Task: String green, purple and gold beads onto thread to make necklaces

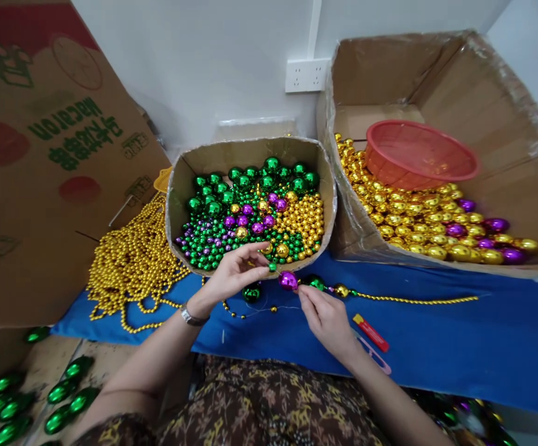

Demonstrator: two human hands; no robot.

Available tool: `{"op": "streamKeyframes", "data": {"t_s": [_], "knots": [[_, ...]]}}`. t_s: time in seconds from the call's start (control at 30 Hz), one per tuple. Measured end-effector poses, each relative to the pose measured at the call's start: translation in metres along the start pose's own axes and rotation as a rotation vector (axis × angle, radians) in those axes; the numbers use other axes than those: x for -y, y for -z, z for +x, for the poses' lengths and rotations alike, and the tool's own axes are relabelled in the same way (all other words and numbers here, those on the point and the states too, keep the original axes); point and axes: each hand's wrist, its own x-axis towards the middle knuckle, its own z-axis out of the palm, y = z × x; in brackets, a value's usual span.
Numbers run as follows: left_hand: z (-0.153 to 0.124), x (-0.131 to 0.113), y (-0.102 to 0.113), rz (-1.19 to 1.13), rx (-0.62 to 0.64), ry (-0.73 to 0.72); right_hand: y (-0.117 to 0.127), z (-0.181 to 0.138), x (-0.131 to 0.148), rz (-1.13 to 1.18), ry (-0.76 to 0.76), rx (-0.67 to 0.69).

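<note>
My left hand (241, 267) is at the front rim of the middle box, thumb and fingers curled toward a small green bead (273, 267) at the thumb tip. Just right of that bead is a large shiny purple bead (288, 280). My right hand (327, 316) pinches the bead string at the purple bead's right edge. Beyond these fingers, a large green bead (315, 282), a gold bead (341, 290) and a thin gold bead strand (418, 299) lie on the blue cloth (459, 347). A fine thread with a few gold beads (274, 308) runs beneath my hands.
The middle cardboard box (330, 217) holds green, purple and gold beads. To the right, a larger box (440, 68) contains gold and purple beads and a red basket (418, 155). Gold strands (129, 266) are heaped left. A red-and-yellow cutter (371, 332) and pink-handled tool (375, 354) lie near my right wrist.
</note>
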Motion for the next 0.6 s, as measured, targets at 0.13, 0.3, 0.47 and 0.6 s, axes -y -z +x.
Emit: {"op": "streamKeyframes", "data": {"t_s": [0.13,0.3,0.47,0.6], "knots": [[0.000,0.006,0.026,0.607,-0.213,-0.191,0.005,0.000,-0.002,0.035,-0.031,-0.009],[0.003,0.018,0.067,1.251,-0.261,-0.094,0.004,-0.001,-0.003,0.045,-0.033,-0.002],[0.011,0.018,0.063,1.343,-0.206,-0.127,0.000,0.000,-0.001,0.048,-0.035,0.006],[0.032,0.019,0.041,1.300,-0.137,-0.175,-0.001,0.001,-0.001,0.033,-0.016,-0.003]]}}
